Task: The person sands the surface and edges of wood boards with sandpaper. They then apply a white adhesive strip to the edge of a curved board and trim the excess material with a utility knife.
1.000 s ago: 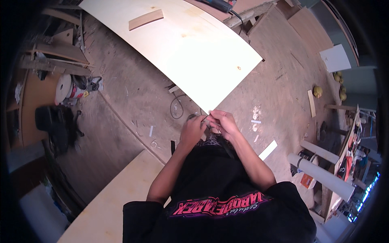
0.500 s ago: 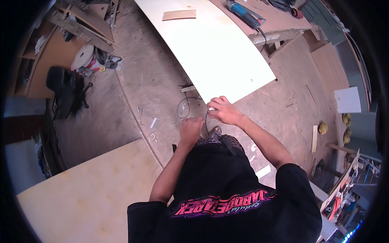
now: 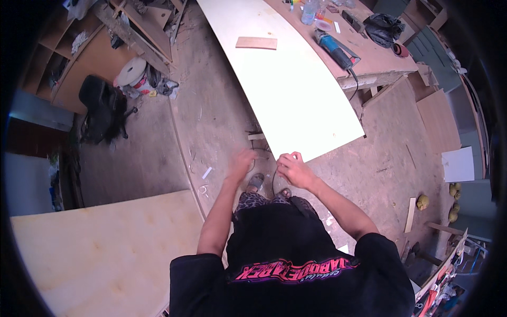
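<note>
A long white board (image 3: 296, 90) stretches away from me, its near left corner just in front of my body. My right hand (image 3: 294, 170) is closed at that corner, the fingers curled and pinching. From its fingertips a thin dark strip (image 3: 273, 186) hangs in a curve toward the floor. My left hand (image 3: 241, 165) is off the board to the left, smeared by motion. Part of a thin dark loop shows beside it, but whether the fingers hold it is unclear. On the board's far part lies a small brown wooden piece (image 3: 256, 43).
A workbench (image 3: 369, 63) at the far right carries a blue angle grinder (image 3: 334, 51) and a black plastic bag (image 3: 384, 27). A pale plywood sheet (image 3: 105, 248) fills the near left. Beyond it stands a black office chair (image 3: 100, 105). Round green fruits (image 3: 422, 202) lie on the right.
My left hand has moved a little away from the right, leftward, and is now blurred. My right hand stays at the board's corner. The view has shifted, showing more of the workbench.
</note>
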`<state>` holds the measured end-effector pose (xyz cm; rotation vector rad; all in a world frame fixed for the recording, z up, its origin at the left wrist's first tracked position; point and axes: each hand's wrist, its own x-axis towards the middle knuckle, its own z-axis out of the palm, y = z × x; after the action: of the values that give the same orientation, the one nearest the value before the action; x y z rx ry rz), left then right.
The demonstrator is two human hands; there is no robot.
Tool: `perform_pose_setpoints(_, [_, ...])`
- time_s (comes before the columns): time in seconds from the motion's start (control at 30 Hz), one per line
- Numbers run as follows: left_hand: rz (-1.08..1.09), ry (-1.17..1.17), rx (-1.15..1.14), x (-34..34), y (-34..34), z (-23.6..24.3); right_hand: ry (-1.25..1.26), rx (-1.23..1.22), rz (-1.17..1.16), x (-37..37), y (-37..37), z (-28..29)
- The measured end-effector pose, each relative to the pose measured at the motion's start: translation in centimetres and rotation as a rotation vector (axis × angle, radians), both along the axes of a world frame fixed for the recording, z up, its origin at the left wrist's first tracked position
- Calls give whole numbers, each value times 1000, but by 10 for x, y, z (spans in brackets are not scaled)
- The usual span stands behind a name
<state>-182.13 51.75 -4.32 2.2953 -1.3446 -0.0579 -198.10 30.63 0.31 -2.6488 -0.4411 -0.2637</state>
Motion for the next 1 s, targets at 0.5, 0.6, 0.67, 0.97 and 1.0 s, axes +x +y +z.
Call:
perform_pose_setpoints(0.5, [-11,-104,288,333,-188,74,-9,715,-795,12,28,43])
perform_pose_setpoints(0.6, [-294,-214,239,391,-265,63,-132,841,-1036,22,34,50])
perform_pose_setpoints(0.67, [-400,-180,238,422,-314,57,-192,910,-1220,25,38,60])
perform_pose_setpoints(0.97, [-639,218,323,327,-344,106,-744,1260,-1548,14,54,62])
perform_pose_setpoints(1.0, [-657,506,347,282,-328,108,-835,1336,-1512,14,51,58])
